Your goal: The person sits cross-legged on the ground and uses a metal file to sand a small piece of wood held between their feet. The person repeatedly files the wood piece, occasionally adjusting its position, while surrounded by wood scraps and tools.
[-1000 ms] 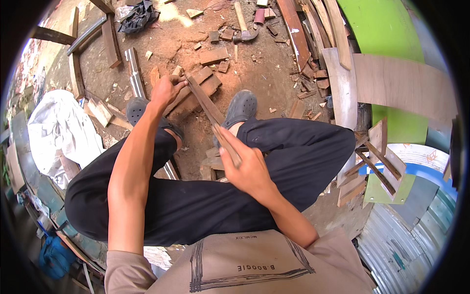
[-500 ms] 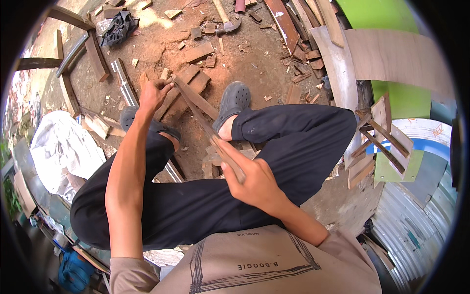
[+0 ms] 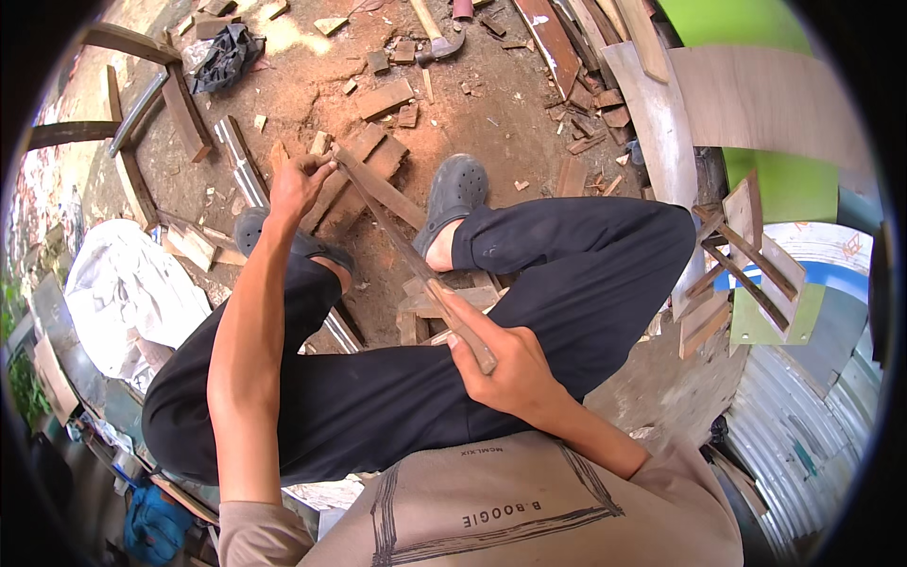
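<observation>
A long, narrow brown wooden strip [image 3: 408, 255] slants across the space between my legs, its far end past my feet and its near end by my right thigh. My right hand [image 3: 510, 373] is closed round the near end, index finger laid along it. At the far end my left hand [image 3: 297, 187] pinches with thumb and fingertips, right at the strip's tip. Whether those fingers also hold a small wood piece is hard to make out. Under the far end lie several flat boards [image 3: 385, 159] on the ground.
A claw hammer [image 3: 440, 45] lies beyond my feet among wood offcuts [image 3: 385, 98]. To the left are a white cloth sack [image 3: 132, 293] and a wooden frame [image 3: 184, 109]. Plywood sheets [image 3: 756, 99], stacked planks and corrugated metal [image 3: 784, 425] stand on the right.
My right hand has shifted slightly to the right and toward my body, along with the strip's near end. My left hand stays in almost the same place.
</observation>
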`<act>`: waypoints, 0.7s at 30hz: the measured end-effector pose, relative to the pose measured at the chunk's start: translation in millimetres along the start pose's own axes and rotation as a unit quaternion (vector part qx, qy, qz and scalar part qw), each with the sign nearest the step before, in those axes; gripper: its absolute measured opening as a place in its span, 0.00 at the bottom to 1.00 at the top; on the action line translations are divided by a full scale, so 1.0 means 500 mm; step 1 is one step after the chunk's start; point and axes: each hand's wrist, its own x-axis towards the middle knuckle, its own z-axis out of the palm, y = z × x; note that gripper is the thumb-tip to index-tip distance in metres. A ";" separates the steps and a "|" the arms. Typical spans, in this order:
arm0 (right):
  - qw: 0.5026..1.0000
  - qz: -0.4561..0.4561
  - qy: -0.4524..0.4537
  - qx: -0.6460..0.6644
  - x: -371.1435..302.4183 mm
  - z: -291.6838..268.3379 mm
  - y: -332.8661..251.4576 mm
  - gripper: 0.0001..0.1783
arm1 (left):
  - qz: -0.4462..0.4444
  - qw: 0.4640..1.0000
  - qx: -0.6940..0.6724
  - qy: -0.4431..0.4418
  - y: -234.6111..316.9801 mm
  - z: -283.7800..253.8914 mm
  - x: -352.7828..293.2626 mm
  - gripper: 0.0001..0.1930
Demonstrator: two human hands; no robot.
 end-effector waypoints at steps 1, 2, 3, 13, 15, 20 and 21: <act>1.000 -0.021 0.002 -0.004 0.019 0.005 0.006 0.28 | -0.007 1.000 0.007 0.005 0.003 -0.003 -0.004 0.20; 0.999 -0.041 0.006 -0.009 0.055 0.021 0.017 0.28 | -0.014 1.000 0.013 0.008 0.002 -0.004 -0.006 0.20; 0.998 -0.057 0.010 -0.013 0.094 0.045 0.029 0.27 | -0.011 1.000 0.012 0.013 -0.009 -0.002 -0.005 0.20; 1.000 -0.020 -0.012 -0.013 0.033 0.024 0.029 0.29 | 0.000 1.000 -0.015 0.015 -0.010 0.001 -0.009 0.19; 0.999 -0.030 -0.007 -0.013 0.032 0.011 0.023 0.29 | -0.002 1.000 0.004 0.023 -0.004 0.004 -0.007 0.18; 0.999 -0.017 0.024 -0.028 0.313 0.172 0.138 0.24 | -0.015 1.000 -0.004 -0.020 0.010 0.007 0.015 0.19; 0.999 0.034 -0.017 -0.031 0.330 0.179 0.118 0.25 | -0.022 1.000 0.004 -0.005 0.000 0.008 0.013 0.19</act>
